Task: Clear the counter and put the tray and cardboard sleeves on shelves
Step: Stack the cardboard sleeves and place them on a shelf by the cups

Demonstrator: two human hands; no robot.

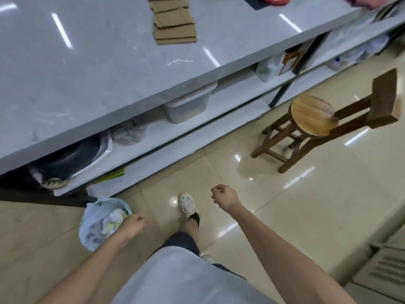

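Observation:
A row of flat brown cardboard sleeves [174, 20] lies overlapped on the grey counter [98, 69] at the top middle. Below the counter run white shelves [230, 93]. My left hand [132, 224] hangs low over the edge of a waste bin, fingers curled with nothing visible in them. My right hand [223, 197] is held out over the floor, loosely closed and holding nothing. Both hands are well below and in front of the counter. No tray is clearly visible.
A bin lined with a pale bag [103, 222] full of crumpled paper stands on the floor at left. A wooden stool [311, 119] stands at right. A clear plastic tub [188, 106], bagged items and a dark round pan [72, 156] sit on the shelf.

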